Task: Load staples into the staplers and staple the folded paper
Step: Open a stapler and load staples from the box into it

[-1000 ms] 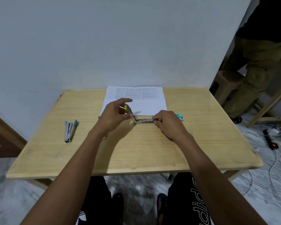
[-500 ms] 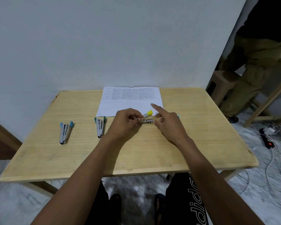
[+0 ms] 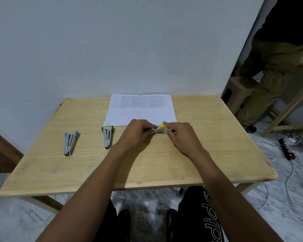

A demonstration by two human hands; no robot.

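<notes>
Yellow-tipped stapler (image 3: 159, 130) sits at centre frame, held between both hands just above or on the wooden counter (image 3: 147, 168); cannot tell if it touches. Left hand (image 3: 137, 135) grips its left end, fingers curled round the metal body. Right hand (image 3: 181, 137) pinches the right end, index finger on the yellow tip, thumb underneath at the front. Folded paper (image 3: 140, 110) lies flat just behind the hands at the counter's far edge, printed text on its far half, near half blank. Green-tipped stapler (image 3: 107, 137) lies left of the left hand, close but apart, splayed open, tips pointing away. Blue-tipped stapler (image 3: 69, 143) is further left, well apart, also splayed open. Small green staple box (image 3: 191, 124) peeks out just behind the right hand, by the paper's right corner. Upper right: a standing person (image 3: 276, 58) in olive trousers, a stool (image 3: 238, 91). Right edge, on the floor: power strip (image 3: 287, 151) with red light, white cables.
</notes>
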